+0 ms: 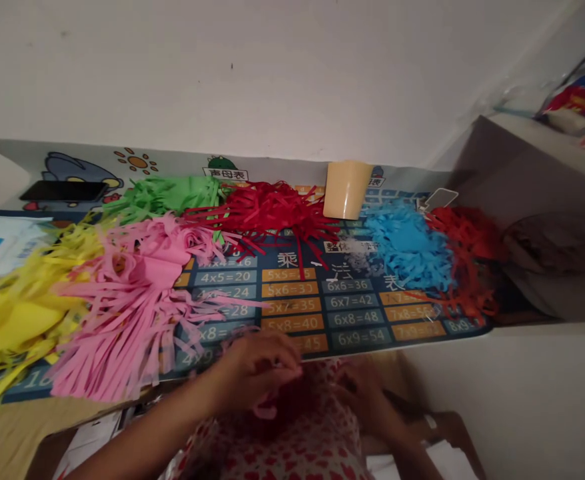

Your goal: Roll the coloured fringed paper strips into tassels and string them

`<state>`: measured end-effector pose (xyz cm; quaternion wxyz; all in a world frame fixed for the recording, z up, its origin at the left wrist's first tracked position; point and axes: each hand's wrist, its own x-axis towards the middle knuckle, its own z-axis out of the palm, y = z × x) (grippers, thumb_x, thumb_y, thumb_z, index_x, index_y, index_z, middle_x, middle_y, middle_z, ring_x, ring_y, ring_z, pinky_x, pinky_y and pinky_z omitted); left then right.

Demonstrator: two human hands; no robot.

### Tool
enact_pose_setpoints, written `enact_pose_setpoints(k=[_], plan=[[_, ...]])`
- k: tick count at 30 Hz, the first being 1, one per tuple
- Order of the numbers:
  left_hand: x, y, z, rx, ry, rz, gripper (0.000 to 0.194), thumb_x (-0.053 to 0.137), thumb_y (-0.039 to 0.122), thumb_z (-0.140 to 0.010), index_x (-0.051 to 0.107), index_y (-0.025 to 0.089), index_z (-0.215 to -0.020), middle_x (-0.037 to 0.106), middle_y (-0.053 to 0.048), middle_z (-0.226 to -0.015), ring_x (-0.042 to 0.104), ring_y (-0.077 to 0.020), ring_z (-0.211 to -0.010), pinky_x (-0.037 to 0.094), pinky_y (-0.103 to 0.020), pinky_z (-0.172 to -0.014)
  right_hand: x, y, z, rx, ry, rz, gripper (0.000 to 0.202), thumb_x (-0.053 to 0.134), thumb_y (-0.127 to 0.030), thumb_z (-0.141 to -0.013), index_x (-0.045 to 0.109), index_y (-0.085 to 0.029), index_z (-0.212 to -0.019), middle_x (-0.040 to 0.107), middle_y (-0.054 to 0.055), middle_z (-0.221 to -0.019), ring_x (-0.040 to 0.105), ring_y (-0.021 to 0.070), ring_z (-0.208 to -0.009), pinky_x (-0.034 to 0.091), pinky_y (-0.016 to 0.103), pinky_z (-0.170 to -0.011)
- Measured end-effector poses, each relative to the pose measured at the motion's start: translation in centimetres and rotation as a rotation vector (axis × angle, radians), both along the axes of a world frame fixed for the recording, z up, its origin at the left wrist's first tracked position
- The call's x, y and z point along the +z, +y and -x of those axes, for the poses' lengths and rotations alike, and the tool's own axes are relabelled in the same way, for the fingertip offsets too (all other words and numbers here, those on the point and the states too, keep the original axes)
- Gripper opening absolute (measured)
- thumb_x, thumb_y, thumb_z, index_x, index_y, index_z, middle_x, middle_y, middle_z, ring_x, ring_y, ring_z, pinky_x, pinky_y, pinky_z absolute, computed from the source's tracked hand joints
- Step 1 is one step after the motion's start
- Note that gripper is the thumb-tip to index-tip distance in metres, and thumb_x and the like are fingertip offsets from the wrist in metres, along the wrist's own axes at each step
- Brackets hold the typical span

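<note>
Low in the view, my left hand [257, 373] is closed in a pinch at the mat's front edge. Pink material [265, 408] shows just below its fingers, partly hidden by the hand. To its right, my right hand [365, 397] is held over my lap, dark and blurred, with its fingers hard to make out. The hands are apart. Nearest to my left hand on the mat [292, 325] lies a big pile of pink fringed strips [142, 287]. Crimson fringed strips [277, 207] lie farther back.
Yellow strips [27, 307] lie at the left beside a white packet [2, 240]. Green strips [172, 193], a phone [65, 191] and a yellow cup [346, 190] are at the back. Blue [407, 243] and red strips [467, 247] lie at the right, near a grey box [527, 173].
</note>
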<state>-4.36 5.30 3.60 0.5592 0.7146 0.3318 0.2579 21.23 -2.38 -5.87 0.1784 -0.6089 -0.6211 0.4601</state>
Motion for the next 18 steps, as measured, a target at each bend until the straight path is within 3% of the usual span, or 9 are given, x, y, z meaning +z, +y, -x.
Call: enact_pose_setpoints(k=[2,4,7,9,11,13,16,18], plan=[[-0.4,-0.7,-1.8,-0.134,0.003,0.106,0.014,0.062,0.026,-0.084,0.072,0.019,-0.078,0.071,-0.006,-0.1,0.064,-0.0182,-0.094,0.047,-0.026,-0.084,2.6,0.5,0.6,-0.079,0.185,0.017,0.009,0.064,-0.027,-0.077,0.064,-0.019,-0.073,0.062,-0.001,-0.066,0.055,0.0127,-0.061,0.042,0.022,-0.057],[-1.5,-1.2,-3.2,-0.221,0.021,0.272,0.016,0.061,0.028,-0.083,0.07,0.018,-0.076,0.069,-0.002,-0.082,0.064,-0.0143,-0.075,0.048,-0.022,-0.07,4.5,1.0,0.1,-0.205,0.414,0.074,0.013,0.073,-0.029,-0.07,0.065,-0.018,-0.07,0.059,-0.004,-0.059,0.05,0.0101,-0.052,0.04,0.02,-0.051],[-3.6,-1.5,-3.4,-0.135,0.067,0.446,0.025,0.056,0.036,-0.085,0.066,0.016,-0.073,0.057,0.004,-0.056,0.053,-0.0099,-0.049,0.039,-0.018,-0.05,5.8,2.1,-3.2,-0.48,0.871,0.097,0.024,0.081,-0.038,-0.065,0.065,-0.019,-0.064,0.052,-0.007,-0.046,0.041,0.0056,-0.038,0.035,0.015,-0.038],[-4.8,-1.4,-2.8,-0.042,0.102,0.436,0.03,0.055,0.04,-0.085,0.064,0.016,-0.07,0.057,0.004,-0.055,0.052,-0.0098,-0.048,0.038,-0.018,-0.049,6.2,3.0,-6.2,-0.697,1.131,-0.024,0.021,0.083,-0.036,-0.066,0.068,-0.021,-0.072,0.059,-0.007,-0.053,0.048,0.0041,-0.041,0.041,0.012,-0.04],[-5.6,-1.3,-2.2,0.001,0.141,0.378,0.033,0.053,0.041,-0.086,0.063,0.016,-0.067,0.059,0.003,-0.054,0.053,-0.0104,-0.049,0.041,-0.019,-0.054,6.9,4.0,-8.8,-0.872,1.258,-0.193,0.025,0.083,-0.024,-0.067,0.071,-0.023,-0.088,0.07,-0.005,-0.072,0.062,0.0039,-0.057,0.051,0.01,-0.053],[-6.1,-1.2,-1.8,0.005,0.196,0.306,0.033,0.053,0.04,-0.086,0.063,0.017,-0.065,0.063,0.002,-0.057,0.058,-0.0124,-0.054,0.047,-0.023,-0.068,7.6,5.0,-10.7,-0.956,1.301,-0.347,0.038,0.085,-0.016,-0.063,0.07,-0.022,-0.097,0.074,-0.004,-0.086,0.067,0.0048,-0.07,0.054,0.01,-0.061],[-6.7,-0.9,-1.3,0.011,0.27,0.196,0.03,0.054,0.037,-0.084,0.064,0.019,-0.062,0.068,0.002,-0.063,0.064,-0.0164,-0.068,0.04,-0.031,-0.1,8.8,6.3,-12.5,-0.973,1.307,-0.5,0.035,0.089,-0.019,-0.057,0.069,-0.02,-0.086,0.07,-0.007,-0.071,0.063,0.0041,-0.058,0.052,0.011,-0.051],[-7.2,-0.6,-0.7,-0.004,0.314,0.148,0.029,0.055,0.036,-0.083,0.064,0.02,-0.061,0.069,0.003,-0.065,0.064,-0.0172,-0.068,0.031,-0.035,-0.109,9.7,6.9,-13.7,-0.972,1.295,-0.537,0.032,0.091,-0.027,-0.057,0.067,-0.02,-0.076,0.059,-0.011,-0.056,0.054,0.0031,-0.045,0.048,0.013,-0.043]])
